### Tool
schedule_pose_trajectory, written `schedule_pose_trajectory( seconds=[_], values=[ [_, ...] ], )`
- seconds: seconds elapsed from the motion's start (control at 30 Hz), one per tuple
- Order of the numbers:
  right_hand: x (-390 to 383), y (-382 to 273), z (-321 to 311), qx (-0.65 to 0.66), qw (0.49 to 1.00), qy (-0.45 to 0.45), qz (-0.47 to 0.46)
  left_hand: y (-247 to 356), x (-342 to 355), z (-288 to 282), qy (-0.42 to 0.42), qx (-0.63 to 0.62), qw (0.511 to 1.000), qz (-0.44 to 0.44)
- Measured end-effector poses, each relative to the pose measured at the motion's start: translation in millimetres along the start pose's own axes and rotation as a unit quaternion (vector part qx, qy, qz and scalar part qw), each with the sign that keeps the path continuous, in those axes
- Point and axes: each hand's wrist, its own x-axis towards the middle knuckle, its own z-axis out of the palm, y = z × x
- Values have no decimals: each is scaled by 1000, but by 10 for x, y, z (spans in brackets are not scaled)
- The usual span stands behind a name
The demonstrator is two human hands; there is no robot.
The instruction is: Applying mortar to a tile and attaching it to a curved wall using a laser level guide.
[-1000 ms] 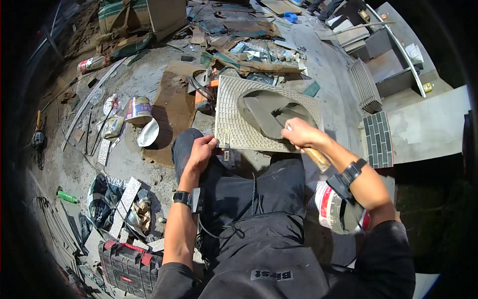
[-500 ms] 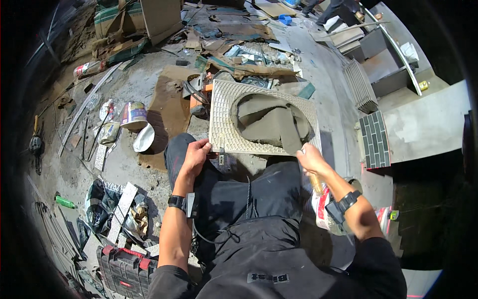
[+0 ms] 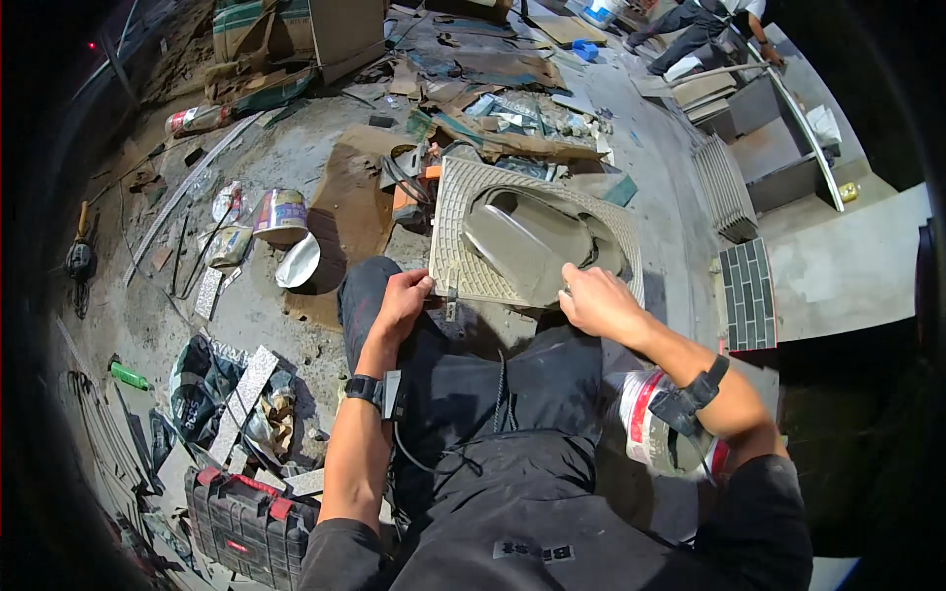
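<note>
A square tile (image 3: 455, 202) rests across my thighs, its pale, grid-patterned back facing up. Grey mortar (image 3: 562, 229) lies in a thick, uneven patch on its middle and right. My left hand (image 3: 402, 303) pinches the tile's near left corner, thumb on top, beside a small metal clip (image 3: 451, 304) hanging at the near edge. At the near edge my right hand (image 3: 603, 301) is closed round a trowel; the handle is hidden in the fist. The trowel's mortar-coated blade (image 3: 514, 258) slants away to the left, pressed flat on the mortar.
By my right leg stands a red-and-white bucket (image 3: 639, 419). An orange-and-black power tool (image 3: 407, 205) sits beyond the tile's left side. A black toolbox (image 3: 251, 532), a small tub (image 3: 281, 217) and cardboard scraps (image 3: 340, 197) lie left. Stacked tiles (image 3: 724, 187) and another person (image 3: 700, 34) are at right.
My right hand has moved left along the tile's near edge, turning the trowel. Its blade has swept left over the mortar, which is now smoother there. My left hand keeps its hold.
</note>
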Motion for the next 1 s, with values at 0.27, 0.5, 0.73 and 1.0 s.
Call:
schedule_pose_trajectory(
  seconds=[0.27, 0.5, 0.73, 1.0],
  values=[
    [552, 256, 233, -58, 993, 46, 95, -2, -8, 1, 10, 67, 998, 11],
    [999, -4, 252, 532, 793, -139, 262, 12, -32, 66, 20, 35, 999, 20],
    [1030, 129, -53, 353, 886, -224, 200, -81, 10, 44, 30, 6, 999, 17],
    [128, 146, 30, 83, 987, -111, 79, -96, 1, 51, 25, -13, 999, 36]
  ],
)
